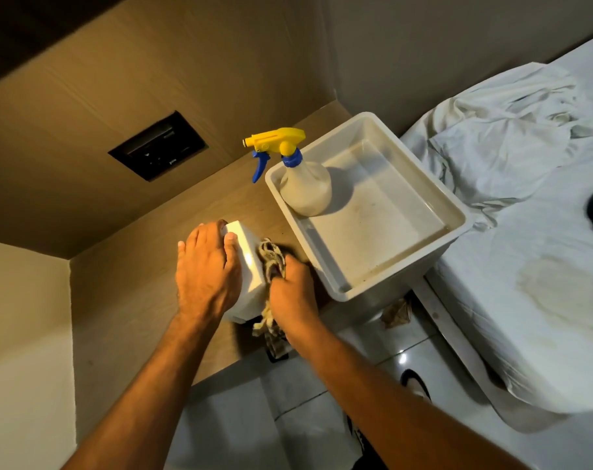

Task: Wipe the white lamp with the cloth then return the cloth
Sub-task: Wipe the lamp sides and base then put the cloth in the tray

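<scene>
The white lamp (251, 262), a boxy shape, stands on the wooden shelf (271, 205) at the centre of the head view. My left hand (208, 269) lies on top of it, fingers gripping its upper edge. My right hand (293, 290) is closed on a patterned beige and dark cloth (271, 256) and presses it against the lamp's right side. Part of the cloth hangs down below my wrist. The lamp's left side is hidden under my left hand.
A white plastic tub (451, 212) sits on the shelf just right of the lamp, with a spray bottle (305, 184) with a yellow and blue trigger standing in its far corner. A bed with rumpled white sheets (512, 137) lies to the right. A dark wall panel (157, 150) is behind.
</scene>
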